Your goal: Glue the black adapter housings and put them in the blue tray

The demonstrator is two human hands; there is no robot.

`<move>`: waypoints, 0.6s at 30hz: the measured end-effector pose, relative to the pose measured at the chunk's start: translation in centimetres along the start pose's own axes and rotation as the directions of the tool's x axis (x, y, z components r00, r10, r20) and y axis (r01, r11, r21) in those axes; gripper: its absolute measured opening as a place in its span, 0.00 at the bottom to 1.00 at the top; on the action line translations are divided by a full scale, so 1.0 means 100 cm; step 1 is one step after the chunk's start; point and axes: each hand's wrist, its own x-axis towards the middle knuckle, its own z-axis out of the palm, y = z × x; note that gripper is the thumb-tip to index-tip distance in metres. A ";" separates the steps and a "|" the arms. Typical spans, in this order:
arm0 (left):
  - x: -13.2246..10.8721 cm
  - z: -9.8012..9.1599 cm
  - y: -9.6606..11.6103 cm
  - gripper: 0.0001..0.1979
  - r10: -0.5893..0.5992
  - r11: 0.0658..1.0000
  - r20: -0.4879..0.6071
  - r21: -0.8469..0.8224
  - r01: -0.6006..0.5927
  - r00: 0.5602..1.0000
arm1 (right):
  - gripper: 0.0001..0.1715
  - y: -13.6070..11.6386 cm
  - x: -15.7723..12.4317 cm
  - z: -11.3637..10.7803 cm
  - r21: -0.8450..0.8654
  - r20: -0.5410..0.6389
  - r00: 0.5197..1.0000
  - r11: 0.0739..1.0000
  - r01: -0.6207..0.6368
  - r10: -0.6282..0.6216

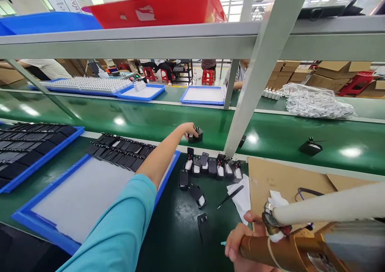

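Observation:
My left hand (187, 128) reaches out over the green belt, its fingers closed on a black plug housing (197, 135) with prongs on top. Low on the right, my right hand (237, 244) wraps round a brown cylindrical dispenser (267, 248) with a small teal tip (223, 243). Between my arms, several open black housings (212, 167) with white parts and wires stand in a cluster. Nearer me, a flat black cover (203, 226) with prongs lies on the table. Black tweezers (231, 196) rest partly on a white tissue (242, 195).
To the left, a blue-rimmed tray (45, 201) bears rows of black housings; another full tray (42, 169) stands beyond it. A slanted metal post (255, 75) and overhead shelf frame the belt. Another black housing (311, 147) sits on the belt at right, above cardboard (279, 175).

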 end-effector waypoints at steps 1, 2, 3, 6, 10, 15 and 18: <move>-0.002 0.001 0.000 0.18 0.011 1.000 -0.003 -0.002 -0.011 1.000 | 0.45 0.001 0.001 0.002 0.048 0.020 0.999 0.999 0.024 -0.025; -0.003 0.003 -0.001 0.18 0.020 1.000 -0.014 -0.001 -0.020 1.000 | 0.44 0.002 0.001 0.003 0.096 0.036 0.998 0.995 0.041 -0.044; -0.003 0.005 -0.001 0.19 0.027 1.000 -0.033 0.002 -0.027 0.999 | 0.44 0.003 0.002 0.003 0.137 0.045 0.997 0.989 0.056 -0.063; -0.003 0.013 -0.002 0.19 0.033 0.999 -0.110 0.020 -0.031 0.993 | 0.45 0.006 0.001 0.004 0.183 0.054 0.995 0.980 0.071 -0.082; -0.007 0.014 -0.001 0.26 0.032 0.999 -0.181 0.038 -0.025 0.983 | 0.50 0.006 0.000 0.007 0.189 -0.001 1.000 0.982 0.018 -0.018; -0.046 -0.010 -0.018 0.35 0.099 0.995 -0.222 0.033 -0.094 0.970 | 0.40 -0.011 0.008 0.013 0.078 0.037 0.996 0.993 0.083 -0.086; -0.100 -0.020 -0.043 0.35 0.166 0.986 -0.219 0.033 -0.162 0.962 | 0.35 -0.024 0.008 0.019 -0.006 0.025 0.998 0.998 0.062 -0.062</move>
